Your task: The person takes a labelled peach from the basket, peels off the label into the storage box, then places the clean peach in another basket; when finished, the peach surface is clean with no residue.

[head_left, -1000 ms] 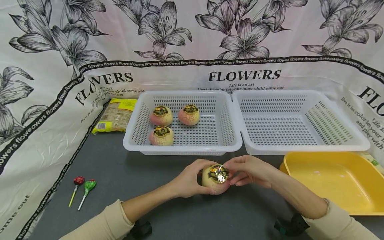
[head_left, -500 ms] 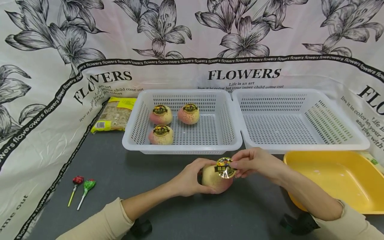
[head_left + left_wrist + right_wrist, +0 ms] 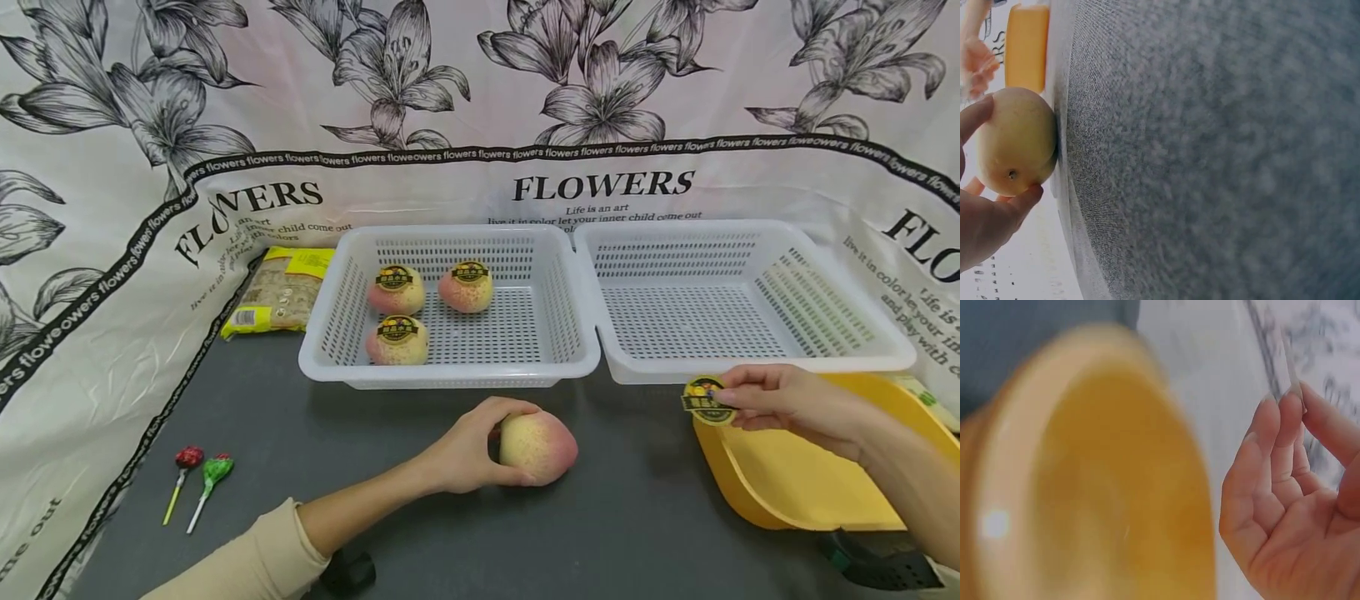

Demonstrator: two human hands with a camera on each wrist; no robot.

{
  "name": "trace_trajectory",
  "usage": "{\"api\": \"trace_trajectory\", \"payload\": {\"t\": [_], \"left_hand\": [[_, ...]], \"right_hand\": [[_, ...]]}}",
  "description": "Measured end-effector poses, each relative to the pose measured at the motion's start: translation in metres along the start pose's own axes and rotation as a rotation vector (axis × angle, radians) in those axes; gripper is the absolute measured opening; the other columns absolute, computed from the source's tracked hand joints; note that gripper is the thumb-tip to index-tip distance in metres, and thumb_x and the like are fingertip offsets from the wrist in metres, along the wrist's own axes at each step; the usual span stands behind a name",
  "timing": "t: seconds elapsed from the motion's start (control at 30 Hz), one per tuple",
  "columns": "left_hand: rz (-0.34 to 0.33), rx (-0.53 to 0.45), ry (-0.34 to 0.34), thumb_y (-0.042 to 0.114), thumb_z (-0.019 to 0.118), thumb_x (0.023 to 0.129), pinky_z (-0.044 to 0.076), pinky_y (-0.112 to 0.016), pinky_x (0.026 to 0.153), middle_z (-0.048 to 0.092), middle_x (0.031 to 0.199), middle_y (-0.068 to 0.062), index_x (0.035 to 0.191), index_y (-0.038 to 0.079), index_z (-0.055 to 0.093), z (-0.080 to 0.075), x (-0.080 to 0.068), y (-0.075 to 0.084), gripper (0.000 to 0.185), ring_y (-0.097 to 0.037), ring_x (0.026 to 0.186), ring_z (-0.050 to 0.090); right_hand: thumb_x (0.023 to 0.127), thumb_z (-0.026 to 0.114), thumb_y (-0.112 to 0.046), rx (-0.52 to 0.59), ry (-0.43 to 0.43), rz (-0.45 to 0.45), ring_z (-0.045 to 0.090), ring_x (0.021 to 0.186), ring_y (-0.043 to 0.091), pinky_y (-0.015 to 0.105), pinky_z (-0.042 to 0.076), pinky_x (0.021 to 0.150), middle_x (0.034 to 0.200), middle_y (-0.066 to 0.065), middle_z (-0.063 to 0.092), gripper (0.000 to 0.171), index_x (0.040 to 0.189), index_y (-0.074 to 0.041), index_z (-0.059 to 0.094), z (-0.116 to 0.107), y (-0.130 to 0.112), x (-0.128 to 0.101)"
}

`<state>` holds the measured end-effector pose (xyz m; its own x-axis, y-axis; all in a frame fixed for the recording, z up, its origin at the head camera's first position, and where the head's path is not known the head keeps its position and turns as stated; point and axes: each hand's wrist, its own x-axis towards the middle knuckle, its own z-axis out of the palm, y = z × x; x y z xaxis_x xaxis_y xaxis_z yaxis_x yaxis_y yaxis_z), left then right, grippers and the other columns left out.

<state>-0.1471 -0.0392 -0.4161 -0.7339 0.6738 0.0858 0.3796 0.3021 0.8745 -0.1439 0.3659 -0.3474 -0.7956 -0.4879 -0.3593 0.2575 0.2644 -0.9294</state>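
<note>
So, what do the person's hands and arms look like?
Left hand and right hand are gloveless. The left sleeve is beige; a sliver of beige right sleeve shows. A black strap sits by the right, a black device by the left.

hands (image 3: 463,454) apart — peach (image 3: 538,448), sticker (image 3: 703,402)

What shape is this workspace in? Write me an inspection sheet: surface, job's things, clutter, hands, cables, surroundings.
Surface: dark grey tabletop, no spills seen.
Job's things: round pink-and-yellow peach, unlabelled on its visible sides; round black-and-gold sticker; three labelled pink-and-yellow peaches in the left white perforated plastic basket; right white perforated plastic basket; yellow plastic tub.
Clutter: red-headed lollipop, green-headed lollipop, yellow-and-clear plastic packet.
Hands: left hand grips the unlabelled peach; right hand pinches the sticker near the tub.
Cables: nothing seen.
Surroundings: white cloth printed with black flowers and lettering.
</note>
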Motion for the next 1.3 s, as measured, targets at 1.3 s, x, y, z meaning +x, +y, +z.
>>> {"api": "trace_trajectory", "payload": {"t": [1.3], "left_hand": [[-0.016,-0.013,-0.026,0.016,0.084,0.074,0.043,-0.026,0.093,0.045,0.129,-0.002,0.133,0.012,0.049,-0.001,-0.001,0.000,0.069,-0.016,0.114,0.046]], "right_hand": [[0.099,0.052,-0.033,-0.451,0.264,0.302,0.057,0.069,0.018,0.028,0.047,0.059,0.080,0.006,0.060,0.048,0.116,0.011,0.047,-0.033,0.045,-0.020]]}}
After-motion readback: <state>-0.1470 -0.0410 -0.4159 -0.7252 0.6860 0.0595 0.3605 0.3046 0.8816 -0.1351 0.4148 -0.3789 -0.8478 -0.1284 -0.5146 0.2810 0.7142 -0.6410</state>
